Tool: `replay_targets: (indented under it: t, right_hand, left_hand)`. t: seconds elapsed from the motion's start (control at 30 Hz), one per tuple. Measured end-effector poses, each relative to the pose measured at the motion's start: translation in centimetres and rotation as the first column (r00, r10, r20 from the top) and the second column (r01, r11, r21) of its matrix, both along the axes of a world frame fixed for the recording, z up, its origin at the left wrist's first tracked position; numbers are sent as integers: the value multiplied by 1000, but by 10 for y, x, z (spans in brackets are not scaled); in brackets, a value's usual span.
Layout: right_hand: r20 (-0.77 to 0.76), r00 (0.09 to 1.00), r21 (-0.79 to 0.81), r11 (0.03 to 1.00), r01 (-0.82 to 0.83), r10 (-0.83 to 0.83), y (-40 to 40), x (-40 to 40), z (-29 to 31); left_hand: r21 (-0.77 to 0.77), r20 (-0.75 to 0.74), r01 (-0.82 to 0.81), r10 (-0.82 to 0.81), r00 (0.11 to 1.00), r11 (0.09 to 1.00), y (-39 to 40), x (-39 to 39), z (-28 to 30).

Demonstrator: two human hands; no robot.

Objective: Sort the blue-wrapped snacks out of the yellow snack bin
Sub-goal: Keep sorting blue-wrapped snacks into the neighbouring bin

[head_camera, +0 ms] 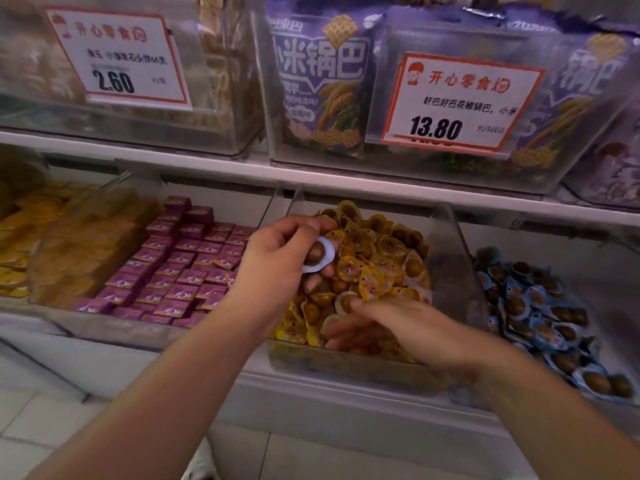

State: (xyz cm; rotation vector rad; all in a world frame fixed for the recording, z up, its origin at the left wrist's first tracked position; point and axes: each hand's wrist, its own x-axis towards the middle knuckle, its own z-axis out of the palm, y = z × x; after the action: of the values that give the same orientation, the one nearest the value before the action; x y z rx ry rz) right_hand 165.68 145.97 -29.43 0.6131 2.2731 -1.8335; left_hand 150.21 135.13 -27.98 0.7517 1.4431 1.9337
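A round blue-wrapped snack (pixel 318 255) with a brown centre was pinched by the left hand (pixel 277 258); the right hand (pixel 391 327), blurred, pinched a pale-rimmed snack (pixel 344 302) in the yellow snack bin (pixel 460 271). Price cards (pixel 460 102) read 2.60 and 13.80.

Blue-wrapped snack (pixel 318 259), yellow-wrapped snacks (pixel 377 258)
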Motion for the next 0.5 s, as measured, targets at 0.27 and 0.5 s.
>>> replay_targets:
  t: [0.27,0.5]
  right_hand:
    - [-40,994,440,892,107,-100,29,-19,-30]
    - [-173,937,582,736,345,-303,44,-16,-21]
  left_hand:
    - [41,5,44,-44,999,998,-4,-6,1]
    - [39,26,87,-88,996,995,-4,-10,0]
